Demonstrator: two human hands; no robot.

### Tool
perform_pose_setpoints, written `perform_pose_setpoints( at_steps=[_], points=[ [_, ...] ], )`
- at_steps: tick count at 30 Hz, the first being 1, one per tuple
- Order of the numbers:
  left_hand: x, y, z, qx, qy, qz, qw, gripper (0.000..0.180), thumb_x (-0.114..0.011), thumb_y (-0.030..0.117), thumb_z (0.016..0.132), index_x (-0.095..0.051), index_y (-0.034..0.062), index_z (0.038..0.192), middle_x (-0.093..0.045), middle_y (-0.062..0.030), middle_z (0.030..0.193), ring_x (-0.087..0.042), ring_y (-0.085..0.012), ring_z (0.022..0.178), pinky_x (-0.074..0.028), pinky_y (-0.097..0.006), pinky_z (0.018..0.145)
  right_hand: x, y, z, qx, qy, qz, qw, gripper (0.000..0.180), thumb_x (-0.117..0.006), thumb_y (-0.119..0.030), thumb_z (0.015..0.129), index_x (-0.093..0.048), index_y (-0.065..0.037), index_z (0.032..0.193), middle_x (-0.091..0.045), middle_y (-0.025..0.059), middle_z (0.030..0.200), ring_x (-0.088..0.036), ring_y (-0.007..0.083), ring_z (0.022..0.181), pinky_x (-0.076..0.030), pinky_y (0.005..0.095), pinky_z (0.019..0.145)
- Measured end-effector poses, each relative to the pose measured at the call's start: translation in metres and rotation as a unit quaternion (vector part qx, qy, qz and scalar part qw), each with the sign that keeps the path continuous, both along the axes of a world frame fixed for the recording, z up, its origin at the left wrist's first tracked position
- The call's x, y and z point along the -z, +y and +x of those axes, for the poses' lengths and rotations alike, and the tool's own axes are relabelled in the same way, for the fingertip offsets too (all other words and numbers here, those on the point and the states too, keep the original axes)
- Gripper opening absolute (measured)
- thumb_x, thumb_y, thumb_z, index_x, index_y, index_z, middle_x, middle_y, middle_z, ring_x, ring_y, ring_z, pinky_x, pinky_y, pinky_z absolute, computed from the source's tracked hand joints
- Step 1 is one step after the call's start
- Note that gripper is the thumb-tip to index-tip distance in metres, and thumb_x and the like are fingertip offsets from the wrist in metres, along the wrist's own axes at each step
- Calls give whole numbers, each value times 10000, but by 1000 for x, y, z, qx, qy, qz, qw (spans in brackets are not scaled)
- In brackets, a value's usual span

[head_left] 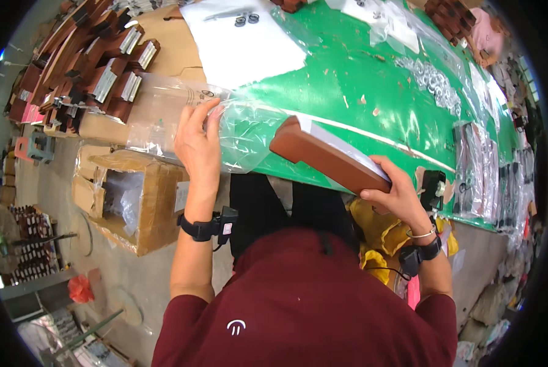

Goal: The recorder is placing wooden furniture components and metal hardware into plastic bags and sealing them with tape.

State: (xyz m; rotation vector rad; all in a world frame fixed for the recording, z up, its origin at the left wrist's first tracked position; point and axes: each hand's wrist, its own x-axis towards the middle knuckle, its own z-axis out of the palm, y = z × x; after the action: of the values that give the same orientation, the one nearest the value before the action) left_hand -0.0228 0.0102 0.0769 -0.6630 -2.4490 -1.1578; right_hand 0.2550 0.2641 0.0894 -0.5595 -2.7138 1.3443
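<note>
Long reddish-brown rigid piece (329, 160), white inside: where is it held?

Over the green tabletop's (335, 79) near edge, clamped in the right hand (401, 194).

And by the left hand (198, 139)?

A clear plastic bag (249, 136) is pinched above the tabletop.

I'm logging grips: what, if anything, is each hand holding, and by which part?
Right hand: the brown piece, by its right end. Left hand: on the clear bag; whether it pinches it is unclear.

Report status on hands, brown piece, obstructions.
Left hand on clear plastic bag. Right hand gripping brown piece by one end. No obstruction visible between bag and piece.
</note>
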Motion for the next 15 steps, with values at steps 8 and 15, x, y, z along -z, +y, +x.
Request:
perform_pose_setpoints(
  at_steps=[8, 15],
  points=[
    [-3, 37, 39, 111, 68, -84, 988, 136, -723, 261, 907, -746, 140, 965, -598, -81, 821, -640, -281, 760, -498, -406, 641, 38, -39, -13, 6, 33, 212, 977, 648, -835, -364, 802, -575, -41, 1300, -692, 222, 1152, -667, 427, 1020, -535, 485, 845],
    [14, 49, 112, 359, 102, -122, 920, 377, -743, 199, 853, -697, 153, 1224, -579, -49, 816, -626, -230, 738, -506, -372, 619, 75, -47, -50, -33, -19, -206, 978, 464, -719, -284, 923, -583, -18, 1278, -712, 149, 1034, -688, 240, 960, -540, 387, 838]
  ],
)
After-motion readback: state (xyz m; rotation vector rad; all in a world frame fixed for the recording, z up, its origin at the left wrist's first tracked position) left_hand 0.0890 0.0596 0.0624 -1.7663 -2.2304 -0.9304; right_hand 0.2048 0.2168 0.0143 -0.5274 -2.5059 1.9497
